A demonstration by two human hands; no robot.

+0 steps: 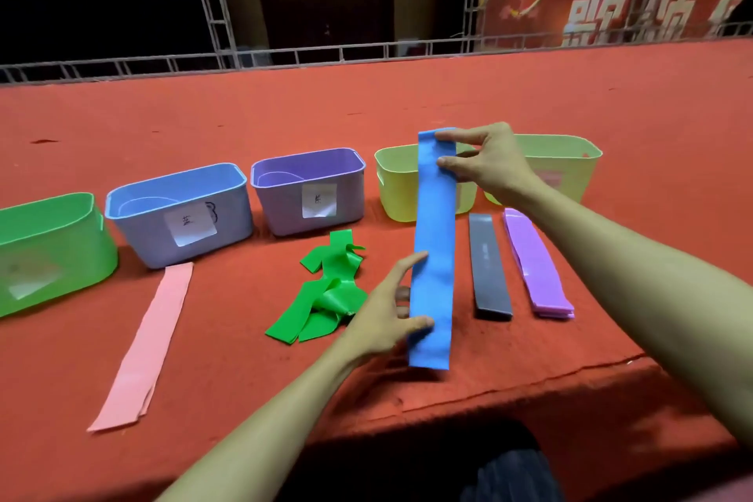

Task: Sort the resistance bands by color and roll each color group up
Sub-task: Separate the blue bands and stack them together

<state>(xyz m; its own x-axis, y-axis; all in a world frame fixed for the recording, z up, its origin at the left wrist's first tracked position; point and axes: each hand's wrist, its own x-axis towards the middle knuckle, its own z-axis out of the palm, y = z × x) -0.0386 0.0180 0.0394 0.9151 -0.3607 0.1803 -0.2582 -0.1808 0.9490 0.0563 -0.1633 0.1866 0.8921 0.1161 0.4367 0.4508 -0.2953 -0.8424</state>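
Blue resistance band (434, 257) flat, taut before yellow bin (397, 196); left hand (383, 318) pinches near end, right hand (493, 165) pinches far end.

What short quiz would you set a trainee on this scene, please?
1. True or false: the left hand and the right hand both hold the blue band.
2. Which lies crumpled on the table? A blue band, B green bands, C pink band.
3. Fill the gap: the grey band lies between the blue band and the ____ bands.

Key: 1 true; 2 B; 3 purple, for the purple bands.
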